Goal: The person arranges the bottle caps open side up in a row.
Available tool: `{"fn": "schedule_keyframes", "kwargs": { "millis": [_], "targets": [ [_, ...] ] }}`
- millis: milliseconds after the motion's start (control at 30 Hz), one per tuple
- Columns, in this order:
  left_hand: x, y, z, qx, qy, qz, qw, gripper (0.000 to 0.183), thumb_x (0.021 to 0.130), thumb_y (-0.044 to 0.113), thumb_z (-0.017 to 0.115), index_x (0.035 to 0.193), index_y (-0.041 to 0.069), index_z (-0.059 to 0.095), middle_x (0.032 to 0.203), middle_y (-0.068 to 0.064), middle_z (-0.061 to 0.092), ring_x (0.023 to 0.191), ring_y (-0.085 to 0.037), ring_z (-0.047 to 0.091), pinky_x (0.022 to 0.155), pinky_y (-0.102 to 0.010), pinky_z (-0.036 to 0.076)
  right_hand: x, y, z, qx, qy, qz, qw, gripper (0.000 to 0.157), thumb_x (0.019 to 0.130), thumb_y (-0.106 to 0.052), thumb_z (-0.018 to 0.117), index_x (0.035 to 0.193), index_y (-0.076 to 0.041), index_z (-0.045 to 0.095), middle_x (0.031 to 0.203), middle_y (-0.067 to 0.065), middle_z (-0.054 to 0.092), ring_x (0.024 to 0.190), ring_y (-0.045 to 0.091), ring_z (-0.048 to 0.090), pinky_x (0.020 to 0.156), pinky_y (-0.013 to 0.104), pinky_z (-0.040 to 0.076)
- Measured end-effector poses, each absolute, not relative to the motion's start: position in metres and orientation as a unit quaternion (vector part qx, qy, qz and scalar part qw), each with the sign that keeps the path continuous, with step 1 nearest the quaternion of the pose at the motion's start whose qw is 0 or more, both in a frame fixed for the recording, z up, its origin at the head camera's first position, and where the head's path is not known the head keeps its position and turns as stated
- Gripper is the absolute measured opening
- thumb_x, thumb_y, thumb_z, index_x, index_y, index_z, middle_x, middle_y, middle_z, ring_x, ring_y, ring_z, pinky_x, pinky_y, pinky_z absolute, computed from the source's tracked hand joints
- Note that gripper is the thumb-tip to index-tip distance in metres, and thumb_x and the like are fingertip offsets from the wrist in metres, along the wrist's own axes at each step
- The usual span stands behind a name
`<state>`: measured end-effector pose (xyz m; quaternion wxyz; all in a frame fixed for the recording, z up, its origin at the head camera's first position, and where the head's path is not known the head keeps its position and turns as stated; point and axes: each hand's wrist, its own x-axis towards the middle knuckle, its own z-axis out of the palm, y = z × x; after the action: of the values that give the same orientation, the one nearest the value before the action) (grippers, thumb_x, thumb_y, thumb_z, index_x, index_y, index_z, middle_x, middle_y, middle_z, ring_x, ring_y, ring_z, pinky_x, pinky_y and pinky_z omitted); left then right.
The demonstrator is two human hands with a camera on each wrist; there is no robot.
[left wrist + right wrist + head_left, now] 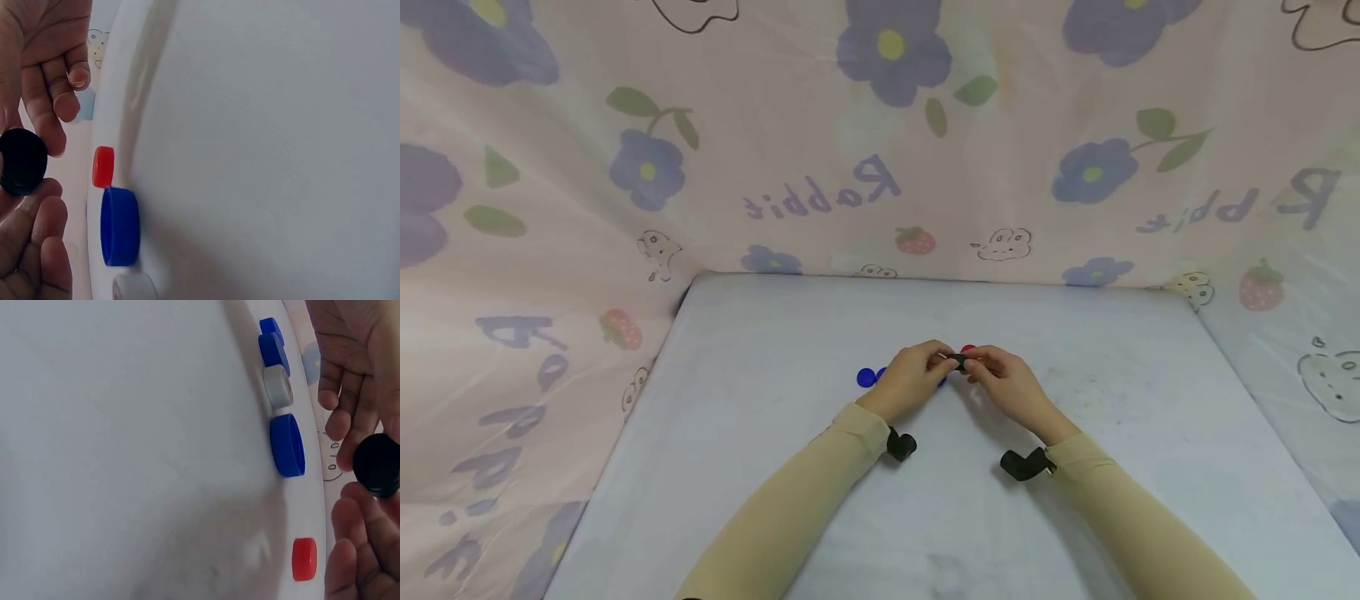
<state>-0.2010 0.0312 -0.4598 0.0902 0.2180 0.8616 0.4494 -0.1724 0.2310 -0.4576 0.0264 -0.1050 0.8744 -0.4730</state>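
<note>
Both hands meet near the middle of the white tabletop and hold one round black cap (957, 361) between them. My left hand (908, 379) pinches its left side with thumb and fingers. From the other side, the thumb and fingers of my right hand (1011, 387) grip it too. In the right wrist view the black cap (377, 465) appears raised off the table, its flat round face visible. Beyond the hands lies a red cap (967, 349). A wide blue cap (286, 445) sits close below them, partly hidden by the left hand in the head view.
A row of caps continues leftward: a white cap (278, 386), then two blue caps, the outermost blue cap (866, 377) showing left of my left hand. Black wrist-mounted devices (1024, 465) hang from both sleeves. A flower-printed curtain (820, 150) borders the white table (775, 325).
</note>
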Motion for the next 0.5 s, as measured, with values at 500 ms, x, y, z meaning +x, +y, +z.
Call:
{"fn": "schedule_keyframes", "kwargs": {
  "millis": [500],
  "targets": [
    [-0.207,0.057,-0.465,0.223,0.903,0.359,0.081,0.026,0.092,0.033,0.068,0.116,0.024,0.065,0.107,0.008,0.065,0.104,-0.015,0.056,0.092,-0.035,0.044,-0.175,0.249,-0.469,-0.070,0.891,-0.443,0.073,0.035,0.096,-0.027,0.062,0.127,-0.009,0.058,0.108,0.006,0.068,0.093,0.020,0.066,0.073,0.035,0.049]
  ]
}}
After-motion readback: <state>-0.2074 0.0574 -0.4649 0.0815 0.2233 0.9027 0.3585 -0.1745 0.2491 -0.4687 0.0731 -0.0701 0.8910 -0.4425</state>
